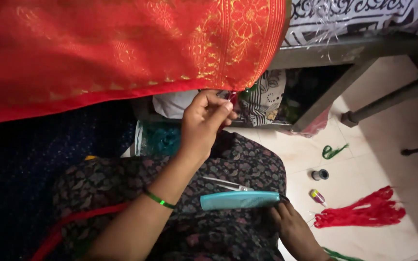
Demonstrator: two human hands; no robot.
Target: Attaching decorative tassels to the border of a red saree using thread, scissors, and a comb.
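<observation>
A teal plastic comb [240, 199] lies across the person's lap, its long axis running almost level from left to right, the teeth pointing down toward the knees. The right hand [296, 231] pinches the comb's right end between fingertips and thumb, closed on it. Just above the comb, a pair of small metal thread snips [228, 184] rests on the dark floral-print skirt [218, 232], points toward the left.

The left hand [204, 123], a thin green bangle [159, 199] at its wrist, is raised to the lower edge of a red silk cloth with gold woven border [122, 53]; thumb and fingers are pinched shut on a small bit of red thread at that edge, too small to tell more.

On the pale tiled floor [393, 145] to the right lie a red thread tassel bundle [364, 210], a small spool [320, 174], a little bottle with a green cap [317, 196] and a loop of green thread [333, 151], all apart from one another.
</observation>
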